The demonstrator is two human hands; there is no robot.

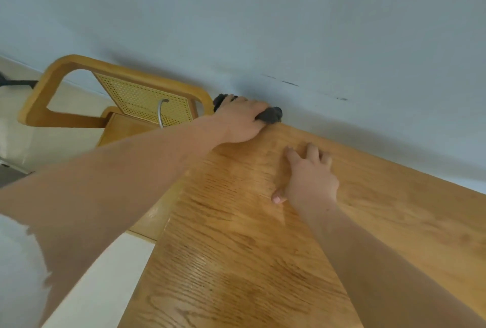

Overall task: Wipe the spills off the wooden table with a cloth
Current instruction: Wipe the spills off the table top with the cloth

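The wooden table point(236, 235) fills the lower middle and right of the head view, its far edge against a pale wall. At the table's far left corner my left hand point(242, 120) grips a dark grey cloth point(271, 114), bunched under the palm with ends sticking out on both sides. My right hand point(309, 175) rests flat on the tabletop a little nearer and to the right, fingers spread, holding nothing. A faint damp sheen shows on the wood near the front. No distinct spill is visible.
A wooden chair point(65, 91) with a perforated yellow back panel stands past the table's left end, a grey metal hook point(161, 112) over it. The pale wall point(289, 25) runs along the table's far edge. Light floor lies at the left.
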